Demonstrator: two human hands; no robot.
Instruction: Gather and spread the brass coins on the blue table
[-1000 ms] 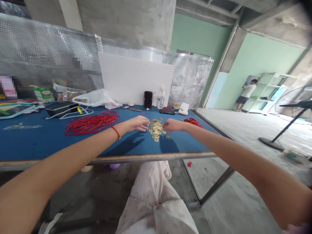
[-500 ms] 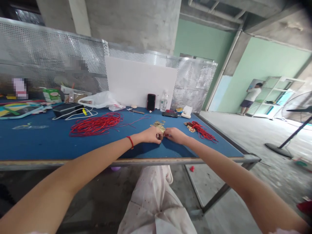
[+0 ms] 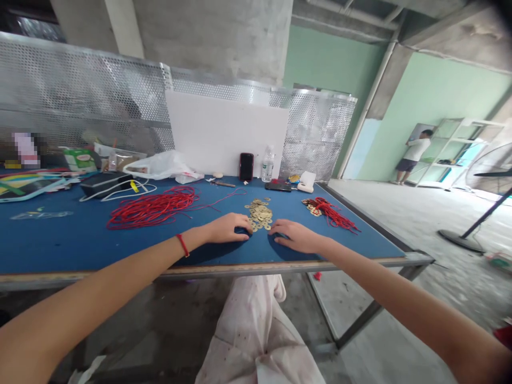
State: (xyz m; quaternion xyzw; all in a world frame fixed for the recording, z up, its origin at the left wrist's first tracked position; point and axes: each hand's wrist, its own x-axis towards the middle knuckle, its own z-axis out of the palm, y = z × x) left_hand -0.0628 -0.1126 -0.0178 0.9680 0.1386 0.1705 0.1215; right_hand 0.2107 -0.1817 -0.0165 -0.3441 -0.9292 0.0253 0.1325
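A small heap of brass-coloured coins [image 3: 261,212], some with holes in the middle, lies on the blue tabletop [image 3: 224,205]. My left hand [image 3: 229,228], with a red cord bracelet on its wrist, rests at the heap's left edge. Its fingers are curved and its thumb is apart, and its fingertips touch or nearly touch the nearest coins. On the right side of the heap, my right hand [image 3: 296,236] lies on the table with bent fingers and a gap below the forefinger. Nothing shows in either hand.
A tangle of red cord [image 3: 154,208] lies to the left. Tied coins with red cords [image 3: 334,214] lie to the right. Behind are a phone [image 3: 246,167], a water bottle [image 3: 268,165] and a plastic bag [image 3: 162,165]. A person [image 3: 412,157] stands by shelves.
My hands, close together over the coins before, have moved apart, the left one leftward and the right one slightly rightward. More of the heap is now uncovered.
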